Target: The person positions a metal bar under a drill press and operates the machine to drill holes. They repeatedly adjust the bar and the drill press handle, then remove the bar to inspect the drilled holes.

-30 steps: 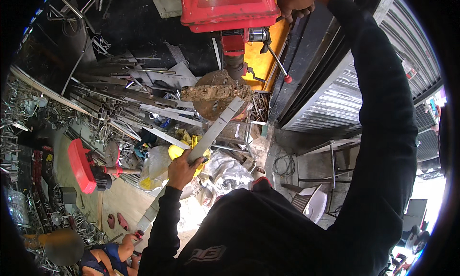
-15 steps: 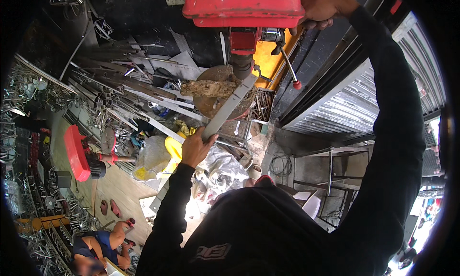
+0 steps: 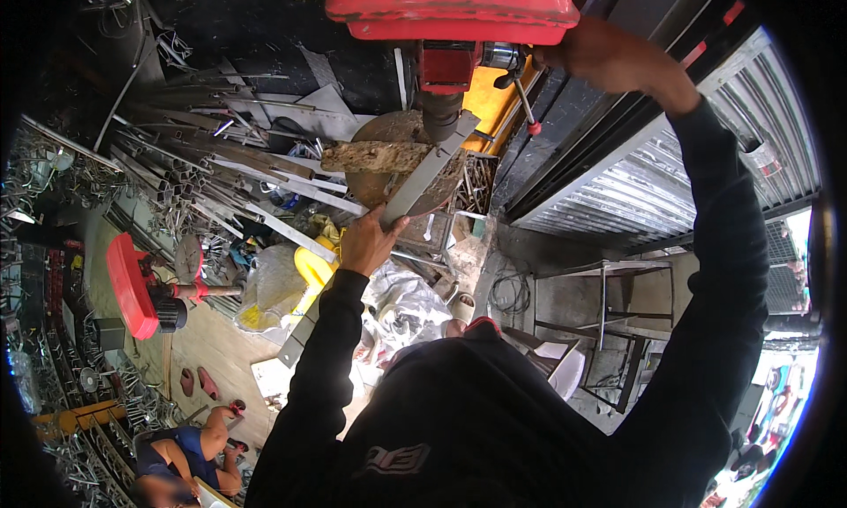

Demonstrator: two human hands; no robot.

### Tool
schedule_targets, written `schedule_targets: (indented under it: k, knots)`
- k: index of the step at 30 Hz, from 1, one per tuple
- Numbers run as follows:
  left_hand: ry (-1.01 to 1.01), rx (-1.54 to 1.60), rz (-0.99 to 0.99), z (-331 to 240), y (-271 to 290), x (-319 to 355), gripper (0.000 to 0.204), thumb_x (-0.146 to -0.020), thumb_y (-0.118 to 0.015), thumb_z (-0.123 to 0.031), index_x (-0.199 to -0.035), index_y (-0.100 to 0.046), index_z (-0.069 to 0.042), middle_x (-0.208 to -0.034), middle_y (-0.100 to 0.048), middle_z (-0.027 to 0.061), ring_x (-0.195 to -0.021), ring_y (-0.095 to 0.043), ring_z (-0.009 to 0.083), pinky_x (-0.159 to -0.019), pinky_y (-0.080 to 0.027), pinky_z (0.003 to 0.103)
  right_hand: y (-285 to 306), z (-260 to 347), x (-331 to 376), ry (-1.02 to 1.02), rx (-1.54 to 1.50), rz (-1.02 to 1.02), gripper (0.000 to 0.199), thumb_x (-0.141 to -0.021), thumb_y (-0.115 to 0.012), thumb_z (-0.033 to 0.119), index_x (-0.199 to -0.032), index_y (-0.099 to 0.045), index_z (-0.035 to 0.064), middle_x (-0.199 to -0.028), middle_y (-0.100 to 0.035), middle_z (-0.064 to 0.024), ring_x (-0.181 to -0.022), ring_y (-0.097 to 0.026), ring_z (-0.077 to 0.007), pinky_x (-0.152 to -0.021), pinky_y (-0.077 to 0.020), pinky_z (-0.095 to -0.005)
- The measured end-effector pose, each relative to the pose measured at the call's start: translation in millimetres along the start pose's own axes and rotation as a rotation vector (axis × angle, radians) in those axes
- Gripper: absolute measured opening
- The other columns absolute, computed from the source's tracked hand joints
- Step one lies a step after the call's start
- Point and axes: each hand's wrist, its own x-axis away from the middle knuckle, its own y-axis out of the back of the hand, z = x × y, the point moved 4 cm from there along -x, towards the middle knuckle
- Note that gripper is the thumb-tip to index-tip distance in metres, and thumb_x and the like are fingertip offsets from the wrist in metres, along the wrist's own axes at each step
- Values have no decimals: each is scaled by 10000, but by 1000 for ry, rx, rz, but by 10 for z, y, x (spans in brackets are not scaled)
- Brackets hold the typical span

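A long, straight, pale grey metal bar [image 3: 432, 167] with a rectangular profile slants across the middle of the view. Its upper end, cut square, lies just below the dark cylindrical drill chuck [image 3: 442, 115], over a rough, crumbling brown wooden block [image 3: 371, 158] on a round, rust-brown metal table [image 3: 371, 188]. The broad face is dull and mostly even, with a few thin dark marks across it near the upper end and a brighter edge along one side. Whether it is hollow cannot be told. The lower length runs down beside the black left sleeve [image 3: 326, 353].

The bare left hand [image 3: 369, 243] is closed around the bar, fingers wrapped over it. The bare right hand [image 3: 609, 56] is beside the glossy red drill-press housing [image 3: 454, 12]; its fingertips are partly hidden, so its grip cannot be told.
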Motion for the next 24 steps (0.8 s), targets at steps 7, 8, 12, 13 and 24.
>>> schedule_targets:
  k: [7,8,12,13,24]
  knots:
    - [-33,31,34,148,-38,-24,741,-921,-654,-656,-1293,-680,-16,-1123,-730,271,-1055,-703,432,-880,-573,483,-283,87,124,117,-226,-287,318,-1052,-553,251,-1035,-698,-31,-902,-692,-239,-831,-687,-387,-792,-522,-455]
    - [-28,7,28,153,-43,-19,740,-922,-654,-656,-1292,-680,-16,-1118,-730,271,-1050,-704,432,-877,-574,484,-327,110,150,99,-224,-314,320,-1055,-549,253,-1049,-701,-28,-899,-691,-244,-842,-688,-398,-793,-521,-462]
    - [-94,-28,-74,89,-12,24,656,-924,-677,-611,-1249,-692,-42,-1062,-737,271,-939,-724,450,-798,-591,515,-466,170,230,-7,-242,-380,323,-1062,-544,261,-1094,-708,-16,-894,-694,-258,-891,-692,-430,-800,-518,-496]
    - [-78,-21,-60,80,-17,31,646,-926,-675,-611,-1245,-695,-49,-1061,-738,269,-935,-725,448,-792,-592,514,-486,185,241,-5,-248,-405,323,-1063,-545,262,-1102,-709,-13,-895,-697,-260,-905,-693,-436,-803,-517,-505]
    - [-60,51,-10,49,-54,-20,603,-935,-668,-604,-1203,-714,-66,-1005,-753,237,-933,-724,440,-780,-591,508,-688,303,321,-53,-337,-556,294,-1054,-562,244,-1099,-712,-4,-896,-702,-264,-886,-680,-458,-779,-545,-501]
